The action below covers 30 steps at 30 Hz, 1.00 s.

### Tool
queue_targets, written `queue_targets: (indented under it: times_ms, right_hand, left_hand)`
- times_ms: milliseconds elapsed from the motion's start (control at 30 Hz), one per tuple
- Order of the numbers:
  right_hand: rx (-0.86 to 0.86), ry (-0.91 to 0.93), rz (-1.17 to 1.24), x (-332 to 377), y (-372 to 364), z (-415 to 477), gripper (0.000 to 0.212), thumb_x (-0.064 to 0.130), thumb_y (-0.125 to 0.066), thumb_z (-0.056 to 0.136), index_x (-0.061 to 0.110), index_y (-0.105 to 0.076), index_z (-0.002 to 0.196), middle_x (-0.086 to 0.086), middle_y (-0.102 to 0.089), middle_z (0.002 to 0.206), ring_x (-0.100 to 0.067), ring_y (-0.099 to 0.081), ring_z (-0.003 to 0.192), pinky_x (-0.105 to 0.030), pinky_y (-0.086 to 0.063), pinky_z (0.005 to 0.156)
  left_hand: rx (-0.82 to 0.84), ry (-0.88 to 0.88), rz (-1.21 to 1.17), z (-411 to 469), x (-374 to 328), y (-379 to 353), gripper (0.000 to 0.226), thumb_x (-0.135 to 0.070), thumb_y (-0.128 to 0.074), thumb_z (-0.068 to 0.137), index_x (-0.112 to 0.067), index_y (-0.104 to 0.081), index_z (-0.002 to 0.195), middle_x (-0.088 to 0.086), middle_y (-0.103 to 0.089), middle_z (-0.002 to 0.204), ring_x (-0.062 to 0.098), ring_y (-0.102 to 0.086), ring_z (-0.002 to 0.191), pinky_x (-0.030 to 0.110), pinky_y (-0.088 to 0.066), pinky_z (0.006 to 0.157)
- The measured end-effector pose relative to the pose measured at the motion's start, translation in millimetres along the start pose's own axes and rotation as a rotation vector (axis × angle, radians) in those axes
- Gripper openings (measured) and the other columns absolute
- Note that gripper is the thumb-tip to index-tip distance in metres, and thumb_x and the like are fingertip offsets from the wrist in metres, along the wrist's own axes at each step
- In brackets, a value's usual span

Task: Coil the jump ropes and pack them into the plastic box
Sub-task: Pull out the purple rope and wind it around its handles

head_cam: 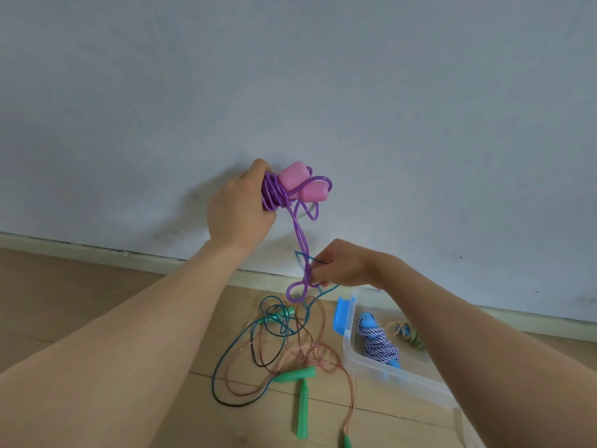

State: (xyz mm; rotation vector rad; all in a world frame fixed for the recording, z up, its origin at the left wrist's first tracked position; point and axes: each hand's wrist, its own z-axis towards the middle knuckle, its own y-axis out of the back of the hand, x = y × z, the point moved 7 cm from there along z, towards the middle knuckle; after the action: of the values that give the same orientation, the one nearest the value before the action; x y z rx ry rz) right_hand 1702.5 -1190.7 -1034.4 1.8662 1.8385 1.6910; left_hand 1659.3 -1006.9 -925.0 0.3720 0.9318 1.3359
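My left hand [240, 210] grips a purple jump rope [274, 192] wound round its two pink handles [302, 184], held up in front of the wall. A loose double strand hangs down from the bundle to my right hand [339, 265], which pinches the strand's looped end together with a thin teal rope strand. Below, on the wooden floor, lie tangled teal and pink-brown ropes [277, 344] with green handles [302, 399]. The clear plastic box [400, 379] stands at the lower right and holds a coiled blue-and-white rope [378, 344].
The box has a blue latch [342, 315] on its near-left rim. A bunch of rubber bands [405, 333] lies in or behind the box's far side. A grey wall with a pale skirting board [129, 253] runs close behind everything.
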Motion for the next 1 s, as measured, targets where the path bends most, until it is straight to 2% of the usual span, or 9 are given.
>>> queue_targets:
  times_ms: [67, 200, 367, 533, 633, 733, 867, 933, 1000]
  right_hand:
    - [-0.071, -0.002, -0.184, 2.8, 0.9, 1.2, 0.016, 0.033, -0.071, 0.089, 0.023, -0.079, 0.099, 0.002, -0.065, 0.08, -0.019, -0.057, 0.078, -0.027, -0.045, 0.067]
    - [-0.083, -0.035, -0.211, 5.0, 0.9, 3.0, 0.06, 0.027, -0.061, 0.093, 0.027, -0.048, 0.152, -0.005, -0.06, 0.137, -0.025, -0.059, 0.121, -0.035, -0.048, 0.097]
    - [-0.053, -0.061, 0.146, 11.2, 0.4, -0.8, 0.037, 0.022, -0.056, 0.1, 0.014, -0.054, 0.136, -0.018, -0.079, 0.084, -0.03, -0.074, 0.061, -0.029, -0.052, 0.053]
    - [0.192, -0.032, 0.003, 22.7, -9.8, -10.9, 0.043, 0.052, -0.068, 0.097, 0.011, -0.082, 0.102, 0.002, -0.08, 0.098, -0.016, -0.073, 0.095, -0.031, -0.056, 0.089]
    - [-0.016, -0.096, -0.142, 17.1, 3.9, -1.6, 0.065, 0.068, -0.059, 0.095, 0.007, -0.081, 0.092, -0.003, -0.079, 0.092, -0.019, -0.068, 0.088, -0.04, -0.054, 0.1]
    - [-0.296, -0.11, -0.063, 8.5, 30.5, 3.1, 0.066, 0.064, -0.066, 0.092, 0.002, -0.074, 0.113, -0.015, -0.076, 0.109, -0.024, -0.069, 0.099, -0.044, -0.055, 0.1]
    - [-0.138, -0.03, 0.017, 8.4, 9.6, -4.2, 0.08, 0.051, -0.071, 0.096, 0.024, -0.034, 0.161, -0.004, -0.043, 0.161, -0.023, -0.042, 0.148, -0.038, -0.037, 0.119]
    - [-0.12, 0.051, 0.141, 17.2, 0.0, -6.8, 0.073, 0.046, -0.064, 0.101, 0.03, -0.03, 0.163, 0.0, -0.042, 0.16, -0.019, -0.038, 0.15, -0.032, -0.034, 0.117]
    - [-0.202, 0.087, 0.275, 20.8, 6.8, -2.7, 0.046, 0.038, -0.062, 0.104, 0.029, -0.055, 0.149, -0.003, -0.061, 0.139, -0.021, -0.056, 0.133, -0.034, -0.044, 0.11]
  left_hand:
    - [0.012, -0.012, 0.02, -0.5, -1.0, -1.3, 0.03, -0.019, -0.072, 0.084, -0.02, -0.06, 0.111, 0.005, -0.07, 0.089, 0.04, -0.065, 0.079, 0.035, -0.038, 0.056]
    - [0.032, -0.037, 0.066, -1.0, -2.2, -3.8, 0.03, -0.019, -0.071, 0.084, -0.021, -0.058, 0.111, 0.004, -0.069, 0.087, 0.04, -0.065, 0.078, 0.036, -0.041, 0.054]
    - [0.053, -0.045, 0.121, -2.0, 2.0, -3.2, 0.031, -0.014, -0.071, 0.084, -0.017, -0.056, 0.111, 0.008, -0.066, 0.086, 0.041, -0.064, 0.076, 0.039, -0.04, 0.052]
    - [0.077, -0.026, 0.111, -1.9, 5.5, -3.6, 0.033, -0.013, -0.07, 0.083, -0.016, -0.056, 0.112, 0.009, -0.066, 0.087, 0.041, -0.063, 0.078, 0.038, -0.04, 0.054]
    - [0.11, -0.044, 0.047, -1.9, 2.6, -5.7, 0.033, -0.015, -0.07, 0.081, -0.021, -0.058, 0.111, 0.005, -0.067, 0.083, 0.039, -0.063, 0.079, 0.036, -0.041, 0.056]
    - [0.115, -0.06, -0.119, -0.3, -1.8, -6.0, 0.026, -0.018, -0.072, 0.08, -0.025, -0.061, 0.103, 0.0, -0.067, 0.078, 0.036, -0.061, 0.074, 0.037, -0.043, 0.055]
    - [0.153, -0.073, -0.312, 3.1, -12.9, -8.0, 0.021, -0.021, -0.077, 0.081, -0.024, -0.062, 0.094, -0.003, -0.066, 0.074, 0.021, -0.057, 0.066, 0.036, -0.048, 0.06]
    - [0.153, -0.081, -0.386, 4.1, -22.0, -7.4, 0.021, -0.02, -0.079, 0.081, -0.023, -0.061, 0.091, -0.005, -0.064, 0.071, 0.013, -0.055, 0.064, 0.025, -0.044, 0.058]
    - [0.137, -0.081, -0.451, 5.3, -29.6, -6.1, 0.023, -0.021, -0.08, 0.08, -0.025, -0.059, 0.087, -0.009, -0.061, 0.068, 0.008, -0.053, 0.062, 0.022, -0.04, 0.056]
